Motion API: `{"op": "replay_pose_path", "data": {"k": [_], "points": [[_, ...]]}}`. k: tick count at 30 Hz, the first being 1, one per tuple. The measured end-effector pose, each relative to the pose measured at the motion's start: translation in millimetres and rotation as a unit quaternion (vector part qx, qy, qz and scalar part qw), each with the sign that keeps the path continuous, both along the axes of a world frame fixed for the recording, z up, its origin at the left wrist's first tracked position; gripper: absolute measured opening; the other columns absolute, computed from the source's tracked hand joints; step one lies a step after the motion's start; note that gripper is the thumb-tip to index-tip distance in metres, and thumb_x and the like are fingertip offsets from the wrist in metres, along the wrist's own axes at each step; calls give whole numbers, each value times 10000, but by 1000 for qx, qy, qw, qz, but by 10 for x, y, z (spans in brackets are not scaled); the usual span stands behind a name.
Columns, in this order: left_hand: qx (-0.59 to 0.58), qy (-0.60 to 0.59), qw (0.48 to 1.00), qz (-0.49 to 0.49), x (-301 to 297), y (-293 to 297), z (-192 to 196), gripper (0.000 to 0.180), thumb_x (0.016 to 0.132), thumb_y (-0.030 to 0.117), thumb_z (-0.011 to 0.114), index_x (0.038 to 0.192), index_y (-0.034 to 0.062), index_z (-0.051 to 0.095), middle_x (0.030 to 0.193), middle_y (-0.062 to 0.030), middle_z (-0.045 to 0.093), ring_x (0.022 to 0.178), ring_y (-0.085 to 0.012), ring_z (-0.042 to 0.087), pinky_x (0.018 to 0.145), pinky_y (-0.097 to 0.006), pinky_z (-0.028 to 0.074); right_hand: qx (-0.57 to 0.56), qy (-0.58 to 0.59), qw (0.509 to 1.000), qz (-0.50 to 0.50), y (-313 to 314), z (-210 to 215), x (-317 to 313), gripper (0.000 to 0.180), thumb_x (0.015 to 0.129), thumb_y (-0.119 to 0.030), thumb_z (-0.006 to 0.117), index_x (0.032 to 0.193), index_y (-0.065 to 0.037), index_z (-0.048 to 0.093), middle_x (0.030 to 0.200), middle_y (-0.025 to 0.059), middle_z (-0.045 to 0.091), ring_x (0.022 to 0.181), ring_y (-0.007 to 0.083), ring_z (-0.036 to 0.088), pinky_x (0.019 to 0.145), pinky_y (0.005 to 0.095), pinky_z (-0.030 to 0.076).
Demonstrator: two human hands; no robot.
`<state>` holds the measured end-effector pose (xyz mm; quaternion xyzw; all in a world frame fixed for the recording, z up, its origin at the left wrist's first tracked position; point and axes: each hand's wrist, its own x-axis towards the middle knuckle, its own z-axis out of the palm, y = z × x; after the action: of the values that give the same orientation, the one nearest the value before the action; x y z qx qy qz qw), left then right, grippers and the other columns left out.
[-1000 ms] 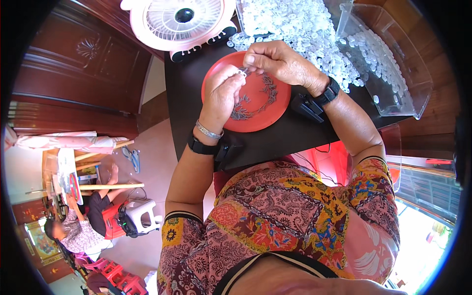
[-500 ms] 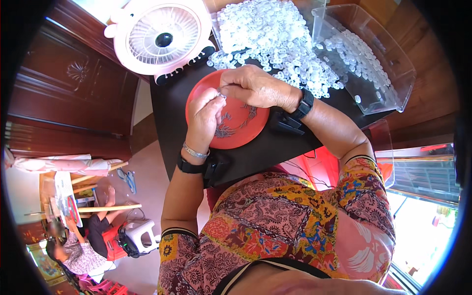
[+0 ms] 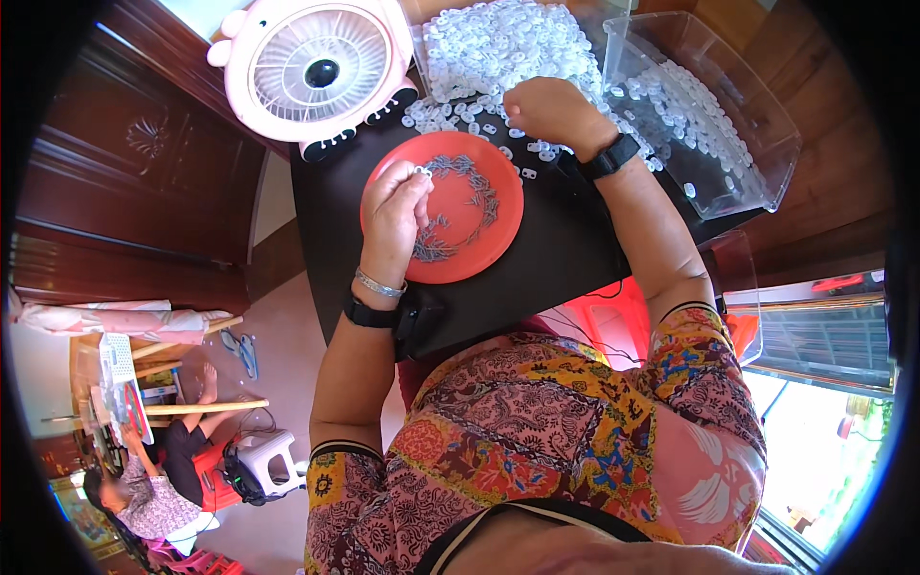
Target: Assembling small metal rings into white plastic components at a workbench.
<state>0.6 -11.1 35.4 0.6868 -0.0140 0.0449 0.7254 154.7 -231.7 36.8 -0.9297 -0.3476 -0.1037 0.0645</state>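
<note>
My left hand (image 3: 393, 213) is closed over the left side of a round red plate (image 3: 508, 206). Between its thumb and fingertips sits a small whitish plastic piece (image 3: 423, 171) with holes. Grey screws (image 3: 464, 172) lie on the plate in a loose ring. Above the near edge of a heap of small translucent white plastic pieces (image 3: 513, 46), my right hand (image 3: 558, 115) hangs with curled fingers. Whatever those fingers may hold is hidden. Several loose pieces are scattered on the black table beneath it.
A pink fan (image 3: 321, 72) stands at the far left of the black table (image 3: 335, 225). To the right, a clear plastic bin (image 3: 767, 144) lies tilted with more white pieces inside. Across the room at lower left, another person (image 3: 158, 498) sits by a white stool (image 3: 273, 465).
My right hand has left the left hand and moved right and away to the pile. The left hand stays over the plate with its plastic piece, and more screws show.
</note>
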Motion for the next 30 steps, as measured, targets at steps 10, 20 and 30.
{"op": "replay_pose_path", "data": {"k": [10,20,30], "points": [[11,1,1000,-1,-10,0,15,188,877,129,500,737,9,536,564,8,455,471,-61,402,453,-205,324,0,47,998,32,35,-98,-8,125,752,-193,537,760,-86,602,743,139,618,765,359,599,655,466,459],[-16,14,1000,-5,6,23,-7,187,877,154,498,751,24,546,577,5,493,474,-62,437,435,-194,323,11,106,992,65,119,-101,-18,132,703,-134,616,811,-60,628,745,132,627,737,316,608,633,403,460],[-4,15,1000,1,-24,37,25,204,903,171,451,783,37,548,644,-23,521,542,-100,512,497,-200,369,345,496,784,141,316,99,-232,199,873,-204,639,1007,-57,638,862,-24,641,743,50,573,659,202,469]]}}
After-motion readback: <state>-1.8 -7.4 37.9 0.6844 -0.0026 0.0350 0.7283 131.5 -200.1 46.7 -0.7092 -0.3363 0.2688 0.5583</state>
